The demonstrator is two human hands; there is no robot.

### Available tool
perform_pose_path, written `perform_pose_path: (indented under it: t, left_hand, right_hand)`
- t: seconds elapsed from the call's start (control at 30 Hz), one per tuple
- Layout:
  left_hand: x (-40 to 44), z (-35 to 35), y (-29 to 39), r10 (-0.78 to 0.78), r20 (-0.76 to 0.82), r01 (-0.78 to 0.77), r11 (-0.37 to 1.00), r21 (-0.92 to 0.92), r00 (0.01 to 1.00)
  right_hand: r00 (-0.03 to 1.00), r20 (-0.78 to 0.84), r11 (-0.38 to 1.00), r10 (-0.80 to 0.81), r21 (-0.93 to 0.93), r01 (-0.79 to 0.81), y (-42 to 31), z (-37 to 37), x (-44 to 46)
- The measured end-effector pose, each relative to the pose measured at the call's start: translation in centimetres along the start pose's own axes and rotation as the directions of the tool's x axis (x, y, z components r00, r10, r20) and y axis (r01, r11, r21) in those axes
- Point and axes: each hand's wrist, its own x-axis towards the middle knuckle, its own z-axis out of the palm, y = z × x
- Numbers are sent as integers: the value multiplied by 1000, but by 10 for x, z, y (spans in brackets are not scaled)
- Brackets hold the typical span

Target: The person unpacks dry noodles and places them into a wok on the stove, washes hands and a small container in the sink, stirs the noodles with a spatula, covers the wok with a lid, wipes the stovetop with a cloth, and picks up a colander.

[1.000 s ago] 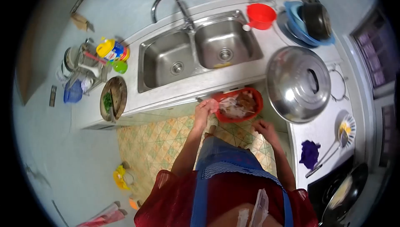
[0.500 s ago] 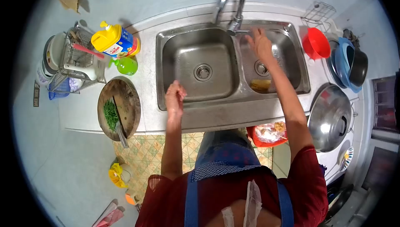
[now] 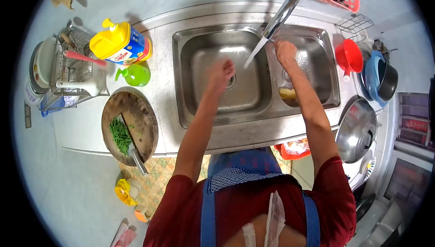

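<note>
Water runs from the chrome faucet (image 3: 283, 13) into the left basin of the steel sink (image 3: 197, 83). Over that basin is my left hand (image 3: 221, 75), blurred, its fingers curled; whether it holds anything is hidden. My right hand (image 3: 285, 52) is closed at the faucet's base, by the handle, above the right basin. A yellow sponge-like piece (image 3: 287, 93) lies in the right basin. Left of the sink, a round wooden board (image 3: 145, 124) bears chopped greens (image 3: 118, 134) and a knife (image 3: 136, 156).
At the left stand a yellow jug (image 3: 111, 43), a green pump bottle (image 3: 136, 75) and a dish rack (image 3: 79, 65). A red dipper (image 3: 349, 55), blue basins (image 3: 373, 72) and a large metal lid (image 3: 355, 131) are at the right. Below the counter's edge sits a red bin (image 3: 294, 151).
Both hands have moved from beside the red bin up to the sink. The right hand has reached the faucet's base, the spout has swung, and water now flows.
</note>
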Motion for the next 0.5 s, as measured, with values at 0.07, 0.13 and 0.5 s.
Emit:
perform_pose_path:
  t: [0.07, 0.13, 0.5]
  left_hand:
    - [41, 19, -23, -144, 110, 154, 984, -91, 983]
    - [89, 8, -65, -232, 266, 271, 955, -121, 936]
    - [27, 30, -85, 23, 154, -48, 985, 163, 988]
  right_hand:
    - [995, -102, 1000, -20, -10, 19, -9, -18, -10]
    - [867, -420, 944, -269, 65, 325, -24, -35, -32]
    - [995, -103, 404, -14, 909, 100, -97, 44, -42]
